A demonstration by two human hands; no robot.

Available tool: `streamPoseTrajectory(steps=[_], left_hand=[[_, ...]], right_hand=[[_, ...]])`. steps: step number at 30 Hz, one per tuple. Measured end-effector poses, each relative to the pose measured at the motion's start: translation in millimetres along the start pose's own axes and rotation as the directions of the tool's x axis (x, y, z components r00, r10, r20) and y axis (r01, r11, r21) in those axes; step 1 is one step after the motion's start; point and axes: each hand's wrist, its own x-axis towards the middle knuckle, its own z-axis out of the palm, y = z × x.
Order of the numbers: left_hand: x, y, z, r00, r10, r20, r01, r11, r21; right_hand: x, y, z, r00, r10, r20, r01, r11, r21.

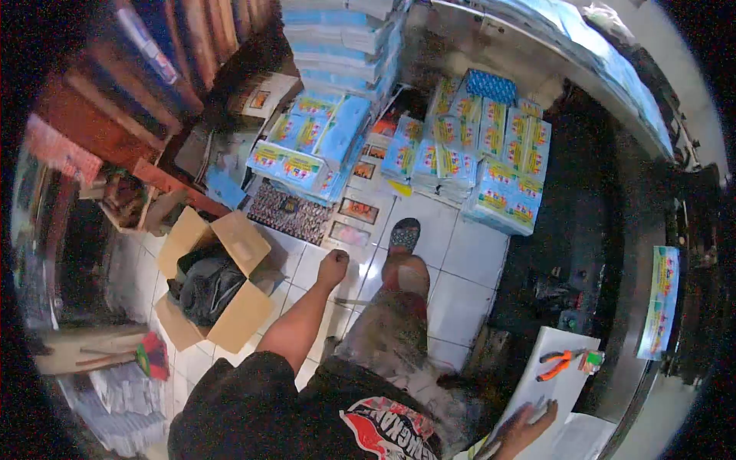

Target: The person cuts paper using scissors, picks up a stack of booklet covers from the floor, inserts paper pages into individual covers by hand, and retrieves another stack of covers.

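Note:
My left hand hangs above the white tiled floor with its fingers curled into a fist. Nothing sticks out of it. Low on the right, my right hand is over a white board, fingers stretched out; whether it touches the surface I cannot tell. Farther up that board lie orange-handled pliers, beside a small green and red item. Left of my arm stands an open cardboard box with a dark, bag-like bundle inside.
Bundles of printed blue and yellow sheets stand on the floor ahead, below a patterned blue packet. A tall paper stack rises behind another printed pile. My sandalled foot is between them and me. Dark machinery lines the right.

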Motion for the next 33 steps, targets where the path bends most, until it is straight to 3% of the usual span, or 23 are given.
streamPoseTrajectory(steps=[3,4,5,6,8,9,10,13,15,16,17,19,20,23,27,30,33], left_hand=[[29,0,10,1.000,-0.003,0.015,0.003,1.000,0.017],[44,6,18,0.998,-0.015,0.069,0.021,0.995,-0.093],[56,11,28,0.992,-0.029,0.119,0.053,0.978,-0.202],[71,19,37,0.990,-0.036,0.135,0.061,0.981,-0.186],[111,37,57,0.972,0.137,0.189,-0.120,0.988,-0.097],[133,36,69,0.955,0.213,0.206,-0.204,0.977,-0.064],[157,35,83,0.936,0.282,0.211,-0.280,0.959,-0.038],[245,-12,122,0.875,0.376,0.305,-0.427,0.897,0.118],[278,-19,127,0.924,0.015,0.383,-0.071,0.989,0.131],[287,7,129,0.875,-0.289,0.389,0.297,0.954,0.040],[321,-30,130,0.908,0.166,0.385,-0.255,0.947,0.194],[337,-45,131,0.931,0.173,0.321,-0.204,0.977,0.063],[333,1,136,0.905,-0.302,0.300,0.379,0.892,-0.246],[376,14,151,0.851,-0.486,0.198,0.524,0.813,-0.255],[438,-17,168,0.826,-0.475,0.303,0.562,0.727,-0.395],[466,-8,188,0.940,-0.290,0.178,0.321,0.930,-0.178],[483,22,199,0.943,-0.069,0.325,0.144,0.967,-0.212]], right_hand=[[27,46,3,0.984,0.171,-0.044,-0.175,0.973,-0.152],[34,40,4,0.964,0.243,-0.110,-0.263,0.934,-0.240],[35,32,9,0.904,0.406,-0.133,-0.422,0.897,-0.132],[28,49,13,0.898,0.421,-0.128,-0.437,0.888,-0.144],[15,100,26,0.946,0.275,-0.170,-0.302,0.938,-0.169],[40,34,17,0.947,0.321,-0.006,-0.302,0.884,-0.357],[38,43,21,0.937,0.350,0.008,-0.322,0.869,-0.375],[17,87,32,0.759,0.558,-0.336,-0.595,0.803,-0.009],[28,49,27,0.721,0.634,-0.278,-0.673,0.736,-0.067],[39,26,24,0.686,0.689,-0.235,-0.722,0.684,-0.102],[51,17,40,0.703,0.678,-0.217,-0.708,0.695,-0.124],[72,15,88,0.767,0.632,-0.109,-0.641,0.751,-0.157],[83,14,120,0.801,0.597,-0.047,-0.597,0.787,-0.158],[124,4,241,0.869,0.458,0.186,-0.442,0.889,-0.120],[188,-35,430,0.860,0.207,0.466,-0.250,0.968,0.030],[223,-58,555,0.815,0.088,0.573,-0.187,0.976,0.115],[243,-63,642,0.784,0.079,0.616,-0.206,0.969,0.137]])
